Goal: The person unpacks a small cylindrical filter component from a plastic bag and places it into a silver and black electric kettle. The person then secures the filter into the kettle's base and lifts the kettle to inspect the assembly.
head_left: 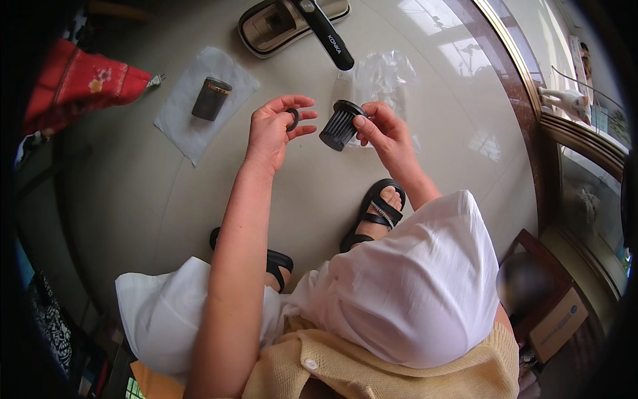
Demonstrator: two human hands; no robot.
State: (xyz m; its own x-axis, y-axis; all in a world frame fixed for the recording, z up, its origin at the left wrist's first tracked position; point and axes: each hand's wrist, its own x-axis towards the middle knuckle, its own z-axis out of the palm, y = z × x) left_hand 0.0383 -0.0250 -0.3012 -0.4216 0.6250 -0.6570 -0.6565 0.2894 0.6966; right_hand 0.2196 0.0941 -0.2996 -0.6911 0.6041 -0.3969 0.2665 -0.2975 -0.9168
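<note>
Filter [339,130] and ring [296,120] held in separate hands over a pale tiled floor [186,206]

So, at the far left some red fabric [80,83] with a flower print can be seen, and next to it a white sheet [176,120] is spread on the floor. A dark cylinder [211,101] is set on that sheet.

Further along, the ring, small and black, is pinched by the left hand [267,133] between thumb and fingers, with the fingertips pointed over toward the filter. Up top, a gold-and-black device [256,33] is crossed by a black handle [325,36] and partly cut off by the edge of the view.

The filter, black and pleated, is gripped near its round flange by the right hand's [387,133] thumb and fingers. It's tilted flange-up, just beside the left fingertips. Nearer the body, black sandals [280,259] are worn. Beyond the right hand, clear plastic packaging [385,70] is spread out, and at lower right a brown cardboard box [559,326] can be made out.
</note>
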